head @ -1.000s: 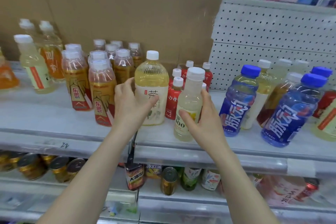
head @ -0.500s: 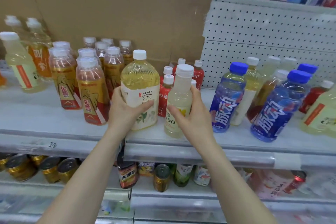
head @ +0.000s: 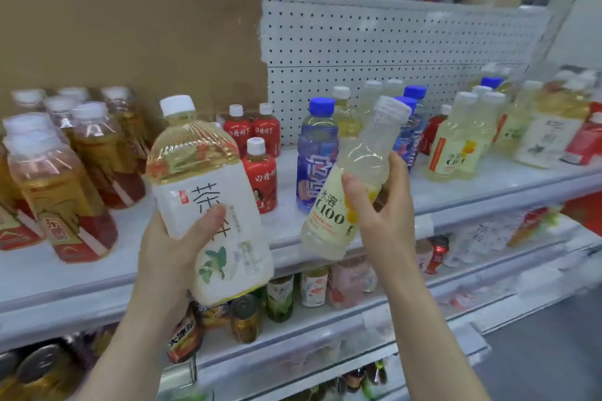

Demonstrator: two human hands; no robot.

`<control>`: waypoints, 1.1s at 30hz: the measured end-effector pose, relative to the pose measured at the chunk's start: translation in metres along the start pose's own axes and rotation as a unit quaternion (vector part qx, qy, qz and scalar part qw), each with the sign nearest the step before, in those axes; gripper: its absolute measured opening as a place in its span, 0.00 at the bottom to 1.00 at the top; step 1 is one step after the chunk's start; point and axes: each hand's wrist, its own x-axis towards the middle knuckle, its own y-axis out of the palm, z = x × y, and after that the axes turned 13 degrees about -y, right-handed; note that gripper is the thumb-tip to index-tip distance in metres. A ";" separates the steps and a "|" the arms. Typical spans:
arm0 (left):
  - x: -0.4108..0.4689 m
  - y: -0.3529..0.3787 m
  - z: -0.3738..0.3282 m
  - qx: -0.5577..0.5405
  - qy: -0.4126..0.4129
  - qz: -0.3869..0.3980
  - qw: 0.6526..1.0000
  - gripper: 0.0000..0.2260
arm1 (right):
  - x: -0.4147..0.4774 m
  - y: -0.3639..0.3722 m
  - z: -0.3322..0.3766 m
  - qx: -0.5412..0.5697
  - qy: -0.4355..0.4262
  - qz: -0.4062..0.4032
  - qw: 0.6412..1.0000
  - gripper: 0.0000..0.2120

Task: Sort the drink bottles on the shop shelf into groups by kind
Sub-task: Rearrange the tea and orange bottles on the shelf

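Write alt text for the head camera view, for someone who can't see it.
Two hands hold drink bottles in front of a shop shelf: the left hand grips a large yellow tea bottle, the right hand a slim, tilted C100 bottle. Amber bottles, red bottles and blue bottles stand on it.

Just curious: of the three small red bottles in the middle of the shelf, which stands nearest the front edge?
The front red bottle, standing alone beside the blue bottle; the back pair stands side by side behind it.
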 end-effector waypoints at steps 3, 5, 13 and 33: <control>-0.003 0.029 0.015 0.022 -0.025 0.012 0.999 0.32 | -0.003 -0.034 -0.019 -0.002 0.030 -0.023 0.999 0.33; -0.005 0.053 0.027 0.039 -0.035 0.008 0.999 0.37 | 0.001 -0.058 -0.032 0.001 0.040 -0.030 0.999 0.32; -0.007 0.182 0.069 0.028 0.001 -0.034 0.999 0.42 | 0.065 -0.170 -0.098 -0.006 0.035 0.032 0.999 0.28; -0.016 0.282 0.086 0.002 0.006 -0.157 0.988 0.45 | 0.165 -0.167 -0.175 -0.082 -0.071 0.246 0.963 0.34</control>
